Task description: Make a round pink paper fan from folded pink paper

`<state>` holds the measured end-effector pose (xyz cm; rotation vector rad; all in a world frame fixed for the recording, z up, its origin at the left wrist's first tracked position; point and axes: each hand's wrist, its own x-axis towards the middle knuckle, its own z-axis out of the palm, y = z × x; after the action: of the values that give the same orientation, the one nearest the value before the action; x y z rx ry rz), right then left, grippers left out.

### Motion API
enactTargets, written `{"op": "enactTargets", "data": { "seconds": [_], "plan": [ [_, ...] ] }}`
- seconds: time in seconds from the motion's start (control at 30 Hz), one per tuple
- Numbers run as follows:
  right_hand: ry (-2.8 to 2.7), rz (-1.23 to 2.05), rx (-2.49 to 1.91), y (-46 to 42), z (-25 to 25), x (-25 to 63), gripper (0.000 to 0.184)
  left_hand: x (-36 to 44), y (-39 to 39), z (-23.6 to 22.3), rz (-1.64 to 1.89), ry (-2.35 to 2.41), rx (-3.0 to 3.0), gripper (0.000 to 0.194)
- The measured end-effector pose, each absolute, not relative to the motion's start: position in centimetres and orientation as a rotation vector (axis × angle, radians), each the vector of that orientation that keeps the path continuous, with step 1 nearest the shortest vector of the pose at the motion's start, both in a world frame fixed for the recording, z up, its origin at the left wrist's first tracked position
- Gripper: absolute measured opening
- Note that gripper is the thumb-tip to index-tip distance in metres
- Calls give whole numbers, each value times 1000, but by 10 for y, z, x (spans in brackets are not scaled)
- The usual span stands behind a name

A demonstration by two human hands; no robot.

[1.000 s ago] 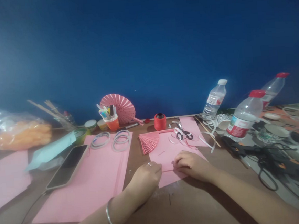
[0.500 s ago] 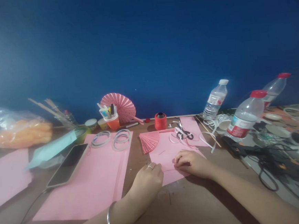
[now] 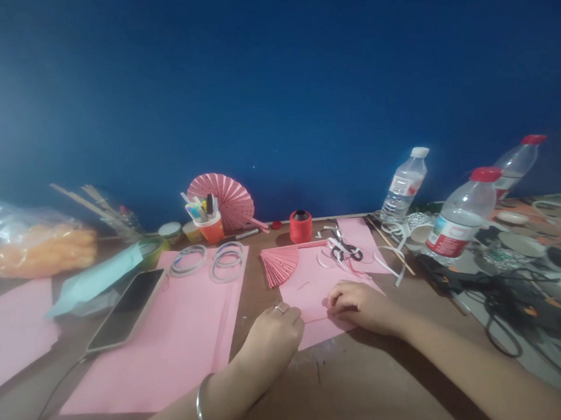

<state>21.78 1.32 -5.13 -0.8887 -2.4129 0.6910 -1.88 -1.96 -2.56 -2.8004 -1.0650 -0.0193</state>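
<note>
My left hand (image 3: 276,333), with a ring on it, rests by the left edge of a pink paper sheet (image 3: 311,293), fingers curled together. Across the sheet, my right hand (image 3: 358,304) is closed in a pinch. A thin red thread (image 3: 316,321) runs between the two hands just above or on the paper; its ends are hidden in the fingers. Behind them lies a small folded pink paper fan (image 3: 281,266), and past it stands a spool of red thread (image 3: 301,226). Black-handled scissors (image 3: 346,251) sit among white strips on the sheet.
To the left are a large pink sheet (image 3: 175,348), rolls of tape (image 3: 227,263) and a phone (image 3: 127,311). A pen cup (image 3: 210,230) stands before a round pink fan (image 3: 228,198). Bottles (image 3: 463,218) and tangled black cables (image 3: 511,302) crowd the right side.
My left hand has shifted slightly left, away from my right hand, and more of the red thread shows between them. My right hand stays in place.
</note>
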Motion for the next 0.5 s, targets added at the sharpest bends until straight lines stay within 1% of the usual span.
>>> {"op": "enactTargets", "data": {
  "seconds": [0.3,0.4,0.5],
  "plan": [
    [-2442,660,-888,9,-46,218,15,-17,-22,-23,39,-1055,-2788,8],
    [-2472,581,-888,7,-42,218,16,-20,-20,-26,-36,-1119,-2720,10],
    [-2533,417,-947,6,-38,216,20,-23,-14,-28,-121,-1153,-2641,14]
  ]
}}
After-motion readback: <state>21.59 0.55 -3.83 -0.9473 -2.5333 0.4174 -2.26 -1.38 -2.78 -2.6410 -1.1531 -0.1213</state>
